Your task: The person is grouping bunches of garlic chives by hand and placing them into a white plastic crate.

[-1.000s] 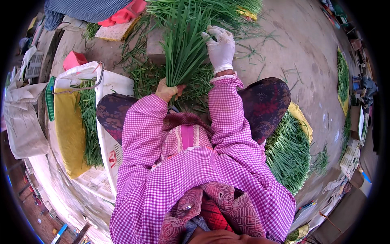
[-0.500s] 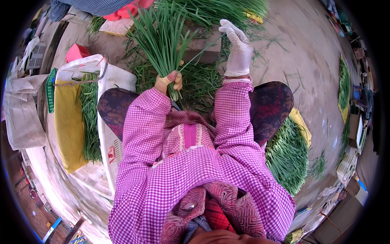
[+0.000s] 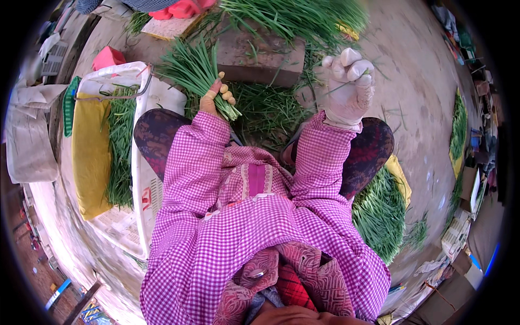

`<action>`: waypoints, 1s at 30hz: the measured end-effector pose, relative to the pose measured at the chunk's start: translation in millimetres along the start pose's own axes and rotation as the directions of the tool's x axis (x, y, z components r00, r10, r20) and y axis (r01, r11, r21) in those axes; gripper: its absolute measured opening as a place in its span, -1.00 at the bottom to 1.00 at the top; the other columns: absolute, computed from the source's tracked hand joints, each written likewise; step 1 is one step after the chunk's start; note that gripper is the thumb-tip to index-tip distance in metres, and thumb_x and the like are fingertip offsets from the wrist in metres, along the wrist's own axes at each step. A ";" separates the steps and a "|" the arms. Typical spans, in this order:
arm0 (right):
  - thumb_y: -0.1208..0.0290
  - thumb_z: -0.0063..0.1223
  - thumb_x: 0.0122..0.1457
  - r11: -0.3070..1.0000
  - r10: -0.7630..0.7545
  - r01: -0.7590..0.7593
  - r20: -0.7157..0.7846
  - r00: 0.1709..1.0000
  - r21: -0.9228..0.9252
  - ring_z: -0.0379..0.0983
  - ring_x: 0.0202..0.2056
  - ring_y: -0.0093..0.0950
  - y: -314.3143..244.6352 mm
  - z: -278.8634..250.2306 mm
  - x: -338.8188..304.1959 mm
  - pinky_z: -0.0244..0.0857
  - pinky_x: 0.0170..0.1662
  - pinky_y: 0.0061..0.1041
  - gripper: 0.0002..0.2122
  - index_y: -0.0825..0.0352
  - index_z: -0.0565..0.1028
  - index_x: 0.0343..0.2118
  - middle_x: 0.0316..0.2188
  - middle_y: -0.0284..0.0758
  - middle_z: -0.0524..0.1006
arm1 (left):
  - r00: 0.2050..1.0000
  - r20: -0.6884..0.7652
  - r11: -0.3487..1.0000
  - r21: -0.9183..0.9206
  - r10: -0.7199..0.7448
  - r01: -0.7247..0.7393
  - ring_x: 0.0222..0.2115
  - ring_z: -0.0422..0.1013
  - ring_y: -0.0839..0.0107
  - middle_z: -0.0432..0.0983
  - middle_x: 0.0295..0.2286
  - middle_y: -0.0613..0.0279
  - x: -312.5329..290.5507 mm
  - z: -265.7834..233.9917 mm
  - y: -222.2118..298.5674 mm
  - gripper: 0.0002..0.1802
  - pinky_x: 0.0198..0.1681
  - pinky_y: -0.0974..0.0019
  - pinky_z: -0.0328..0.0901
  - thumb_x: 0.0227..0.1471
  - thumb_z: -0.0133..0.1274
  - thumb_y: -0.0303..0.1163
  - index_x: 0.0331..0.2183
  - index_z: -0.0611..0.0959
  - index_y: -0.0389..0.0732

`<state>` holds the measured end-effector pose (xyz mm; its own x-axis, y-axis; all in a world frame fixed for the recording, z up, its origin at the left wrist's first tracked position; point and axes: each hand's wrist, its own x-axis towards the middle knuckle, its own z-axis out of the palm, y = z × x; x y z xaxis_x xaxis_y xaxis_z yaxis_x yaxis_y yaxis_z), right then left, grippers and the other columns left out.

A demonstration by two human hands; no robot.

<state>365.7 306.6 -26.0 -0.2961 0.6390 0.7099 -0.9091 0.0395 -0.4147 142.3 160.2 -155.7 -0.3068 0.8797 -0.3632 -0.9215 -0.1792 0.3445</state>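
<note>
My left hand, with pale coverings on its fingers, is closed round a bunch of garlic chives. The long green leaves fan out to the far left, and the cut stem ends stick out below the fingers. My right hand, in a whitish glove, is raised palm up over my right knee. Its fingers are half curled and apart, and the palm is bare; a tiny green scrap shows by the thumb. Between my knees lies a litter of loose leaves, in front of a low brown block.
A large heap of chives lies beyond the block. At left stands a white crate holding chives and a yellow sheet. A red container is behind it. Another chive bundle lies by my right thigh.
My right hand has moved right and nearer, turning palm up. The bunch in my left hand has tilted left. More of the block shows now.
</note>
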 end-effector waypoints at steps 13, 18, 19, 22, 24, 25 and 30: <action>0.46 -0.04 0.17 0.701 0.083 -0.459 -0.576 0.813 -0.547 0.44 -0.26 -0.61 14.8 -5.2 5.1 0.28 -0.15 -0.64 -0.79 0.43 0.50 -0.18 -0.27 -0.36 0.54 | 0.842 0.317 -0.064 0.944 0.437 -0.322 -0.60 0.42 0.42 0.52 -0.54 0.23 6.8 55.3 49.6 -0.65 -0.59 0.37 0.28 -0.07 0.13 -0.44 -0.16 0.51 -0.15; 0.46 -0.08 0.19 0.670 -0.037 -0.410 -0.580 0.814 -0.619 0.46 -0.32 -0.61 10.9 -6.8 4.7 0.29 -0.20 -0.65 -0.80 0.43 0.52 -0.22 -0.31 -0.36 0.56 | 0.608 0.791 -0.985 0.153 0.072 -0.081 -0.52 0.42 0.31 0.44 -0.50 0.36 -4.1 121.5 116.6 -0.53 -0.49 0.25 0.29 -0.18 0.04 -0.45 -0.13 0.52 0.12; 0.46 -0.08 0.19 0.709 -0.020 -0.412 -0.600 0.800 -0.573 0.45 -0.33 -0.62 10.9 -5.9 4.7 0.29 -0.21 -0.65 -0.81 0.43 0.52 -0.24 -0.32 -0.36 0.56 | 0.560 0.829 -1.000 0.028 0.017 -0.011 -0.54 0.39 0.35 0.40 -0.52 0.39 -2.3 118.6 127.2 -0.53 -0.51 0.27 0.27 -0.17 0.02 -0.44 -0.13 0.51 0.14; 0.45 -0.08 0.19 0.753 0.026 -0.423 -0.620 0.784 -0.504 0.43 -0.35 -0.64 11.1 -2.4 6.9 0.29 -0.25 -0.66 -0.82 0.42 0.53 -0.28 -0.34 -0.37 0.56 | 0.450 0.884 -0.960 -0.220 -0.123 0.170 -0.59 0.31 0.46 0.30 -0.57 0.48 3.4 107.7 150.7 -0.54 -0.57 0.33 0.20 -0.16 -0.01 -0.43 -0.14 0.50 0.20; 0.44 -0.07 0.19 0.702 0.042 -0.445 -0.591 0.805 -0.556 0.42 -0.37 -0.66 13.6 -1.2 6.8 0.28 -0.28 -0.68 -0.82 0.41 0.54 -0.30 -0.36 -0.38 0.57 | 0.411 0.900 -0.944 -0.251 -0.146 0.214 -0.61 0.27 0.51 0.27 -0.58 0.53 5.1 98.7 159.3 -0.52 -0.59 0.36 0.16 -0.17 -0.01 -0.42 -0.13 0.49 0.23; 0.43 -0.05 0.18 0.709 0.077 -0.448 -0.572 0.817 -0.545 0.42 -0.38 -0.66 14.7 -0.5 5.9 0.28 -0.29 -0.68 -0.82 0.41 0.54 -0.31 -0.37 -0.39 0.57 | 0.393 0.906 -0.935 -0.265 -0.157 0.236 -0.62 0.25 0.53 0.26 -0.59 0.55 5.5 94.2 160.9 -0.52 -0.60 0.37 0.15 -0.18 -0.01 -0.42 -0.13 0.48 0.25; 0.38 0.07 0.12 0.597 0.348 -0.588 -0.485 0.803 -0.546 0.41 -0.44 -0.67 20.2 6.6 -0.6 0.28 -0.35 -0.67 -0.82 0.42 0.55 -0.40 -0.45 -0.40 0.57 | 0.448 0.890 -0.937 -0.220 -0.080 0.270 -0.63 0.28 0.52 0.27 -0.59 0.52 13.7 74.1 159.2 -0.50 -0.61 0.36 0.18 -0.16 -0.02 -0.42 -0.12 0.48 0.28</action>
<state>345.6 302.0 -31.1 -0.4116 0.8990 0.1497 -0.2083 0.0671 -0.9758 9.0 176.4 -41.7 0.1479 0.8007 0.5805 0.7286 0.3087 -0.6114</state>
